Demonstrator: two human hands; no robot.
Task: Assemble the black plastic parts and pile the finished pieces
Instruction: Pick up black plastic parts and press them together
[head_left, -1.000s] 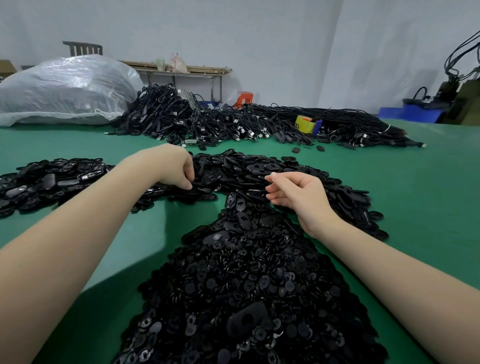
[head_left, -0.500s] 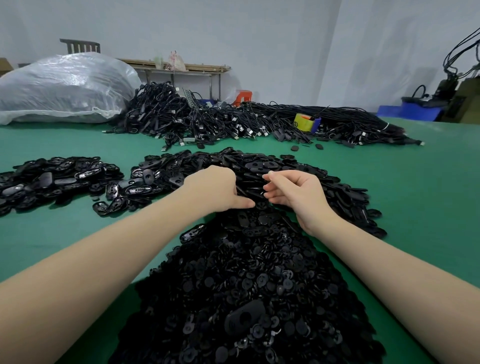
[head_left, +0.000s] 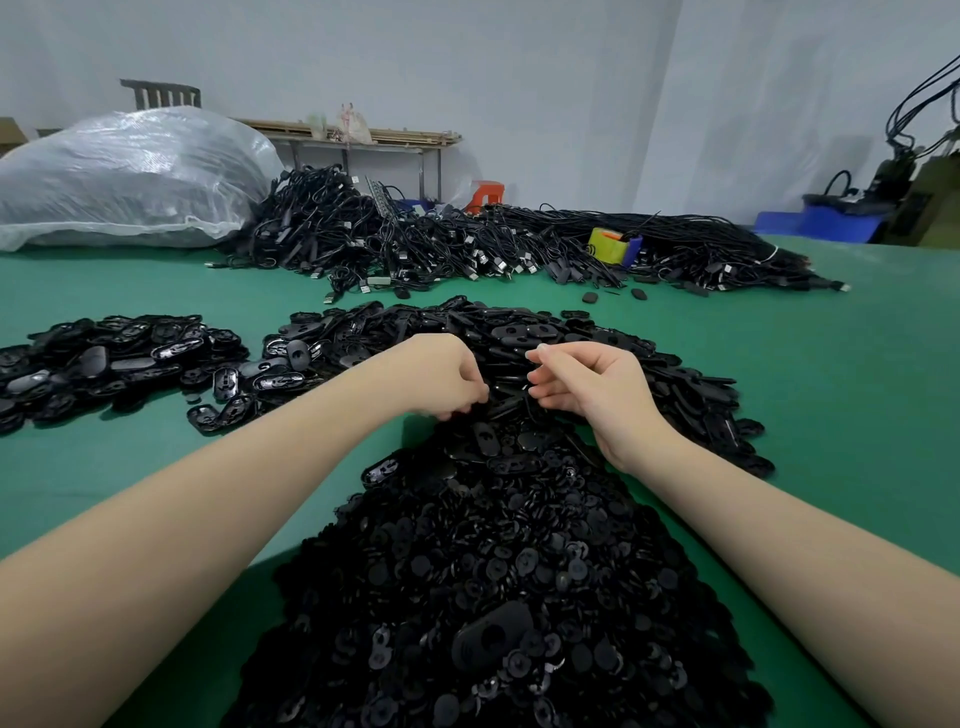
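**Hands meet over the black parts**

Fingers of the left hand (head_left: 441, 376) curl down into the heap of oval shells (head_left: 519, 338), pinching a black piece whose shape cannot be made out. Just beside it, the right hand (head_left: 587, 384) has curled fingers too; whether they hold anything is unclear. Toward the person from both hands lies the pile of small round parts (head_left: 493, 571); out past the left hand sits a separate pile of pieces (head_left: 104, 353) on the green table (head_left: 857, 415).

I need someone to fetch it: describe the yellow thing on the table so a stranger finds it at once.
Start at the green table and look to its far edge, where a long heap of black cables lies. The small yellow block with a blue end sits on that heap, right of centre. It is the only brightly coloured item among the cables.
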